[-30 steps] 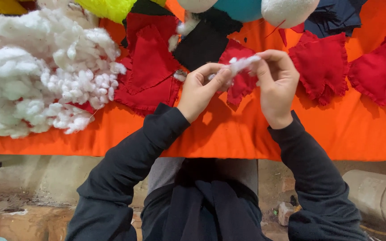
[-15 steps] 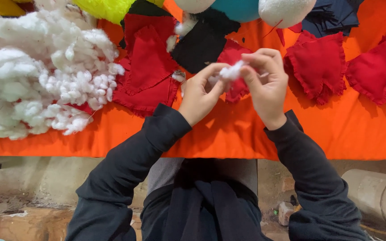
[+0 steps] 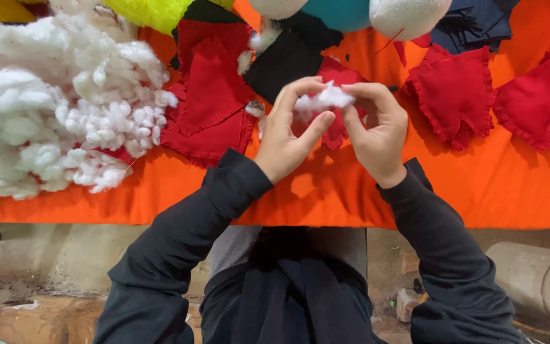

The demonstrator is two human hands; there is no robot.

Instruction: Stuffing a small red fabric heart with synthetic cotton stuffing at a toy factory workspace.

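While over orange cloth, both hands pinch stuffing tuft.

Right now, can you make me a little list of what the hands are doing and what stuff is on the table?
left hand: pinches one end of the small white stuffing tuft
right hand: pinches the other end of the same tuft
under the hands: red fabric piece, partly hidden
table cover: orange cloth
far left: big pile of white stuffing
beside the pile: flat red fabric pieces
right side: frilly red fabric shapes
near the middle: black fabric
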